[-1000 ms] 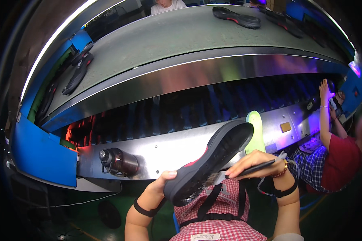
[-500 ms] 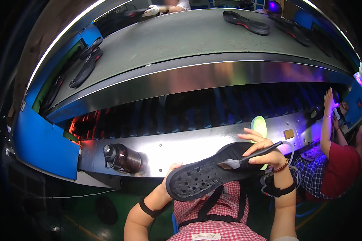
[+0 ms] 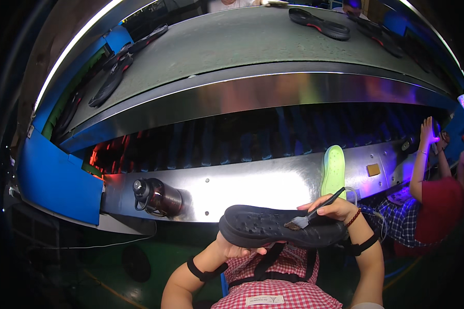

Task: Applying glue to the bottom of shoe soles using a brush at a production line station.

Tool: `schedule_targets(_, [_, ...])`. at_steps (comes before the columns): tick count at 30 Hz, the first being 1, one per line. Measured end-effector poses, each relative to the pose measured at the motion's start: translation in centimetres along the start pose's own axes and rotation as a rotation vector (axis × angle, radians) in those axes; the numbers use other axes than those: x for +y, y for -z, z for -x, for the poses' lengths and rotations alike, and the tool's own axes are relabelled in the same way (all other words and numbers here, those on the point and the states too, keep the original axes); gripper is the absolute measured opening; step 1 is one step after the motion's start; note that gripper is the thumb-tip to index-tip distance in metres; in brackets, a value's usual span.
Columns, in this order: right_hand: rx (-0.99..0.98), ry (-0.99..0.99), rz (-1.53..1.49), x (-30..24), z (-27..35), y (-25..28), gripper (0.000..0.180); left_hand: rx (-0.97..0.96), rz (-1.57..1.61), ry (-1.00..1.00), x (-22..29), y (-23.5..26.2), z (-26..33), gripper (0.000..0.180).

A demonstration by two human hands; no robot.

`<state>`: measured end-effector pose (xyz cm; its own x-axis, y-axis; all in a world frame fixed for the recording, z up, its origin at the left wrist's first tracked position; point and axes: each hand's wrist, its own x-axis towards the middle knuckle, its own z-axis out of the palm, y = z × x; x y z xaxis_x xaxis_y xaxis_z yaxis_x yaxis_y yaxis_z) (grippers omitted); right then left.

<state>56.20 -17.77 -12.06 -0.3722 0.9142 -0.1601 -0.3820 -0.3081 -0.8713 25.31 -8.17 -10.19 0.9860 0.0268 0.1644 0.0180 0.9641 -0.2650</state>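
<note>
A black shoe sole (image 3: 258,222) is held level in front of my chest, its upper face with small holes turned up. My left hand (image 3: 235,247) grips its left end from below, fingers showing under the edge. Between the fingers of my right hand (image 3: 335,208) is a brush (image 3: 313,215) with a dark handle. Its bristles touch the sole's upper face near the middle. Just beyond my right hand, a yellow-green sole (image 3: 334,172) lies on the metal ledge.
A dark bottle (image 3: 159,198) lies on the metal ledge (image 3: 242,188); a small yellow block (image 3: 373,170) is farther right. Behind, a green conveyor belt (image 3: 227,44) carries several black soles (image 3: 319,23). A co-worker in a red top (image 3: 441,206) sits at the right; another is across the belt.
The sole has swung from slanted to nearly level, its right end lower. My right hand and the brush have come down with it. Another sole shows at the belt's far left.
</note>
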Motion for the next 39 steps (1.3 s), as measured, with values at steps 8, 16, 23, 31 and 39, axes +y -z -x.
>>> schedule_targets(8, [0.206, -0.043, -0.218, 3.0, 0.9, -1.2, 0.027, 0.009, -0.127, -0.102, 0.7, 1.2, 1.1, 0.107])
schedule_targets(16, [0.353, -0.042, -0.39, 10.4, 2.1, -5.9, 0.02, 0.996, -0.998, -0.451, -0.8, 0.5, 2.4, 0.089])
schedule_targets(23, [0.401, 0.049, -0.391, 13.2, 1.4, -7.9, 0.017, 0.818, -1.352, -1.248, -1.1, 8.1, 5.4, 0.079])
schedule_targets(31, [0.451, 0.049, -0.423, 13.2, 2.2, -9.1, 0.016, 1.085, -2.229, -0.955, -3.0, 5.7, 4.8, 0.107])
schedule_targets(39, [0.479, 0.097, -0.337, 12.5, 2.5, -10.0, 0.016, 1.022, -2.053, -0.966, -1.7, 4.8, 5.7, 0.074])
